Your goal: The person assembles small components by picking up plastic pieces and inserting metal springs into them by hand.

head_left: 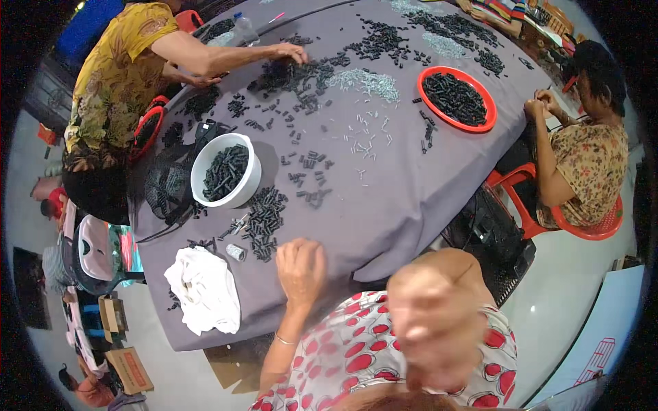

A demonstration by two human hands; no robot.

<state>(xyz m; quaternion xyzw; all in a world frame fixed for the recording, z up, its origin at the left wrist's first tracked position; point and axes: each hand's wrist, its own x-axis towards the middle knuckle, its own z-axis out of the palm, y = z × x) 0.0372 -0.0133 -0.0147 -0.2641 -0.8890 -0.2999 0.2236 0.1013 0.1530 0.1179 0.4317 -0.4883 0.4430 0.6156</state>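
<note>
My left hand (301,270) is at the near edge of the grey-covered table (370,226), its fingers curled inward. Whatever it may hold is hidden. Close to the camera, in front of my spotted shirt, my right hand (439,318) is raised and smeared by motion, so its fingers cannot be made out. A loose heap of small black tube-like parts (264,219) lies left of and beyond my left hand. Beside that heap are a small silvery cylinder (235,253) and a crumpled white cloth (202,291).
A white tub (255,186) of black parts stands at the left, next to a black bag (168,185). Farther off are a red basin (491,113) of black parts and a pile of small pale pieces (363,83). Other people work at the far left, right and back.
</note>
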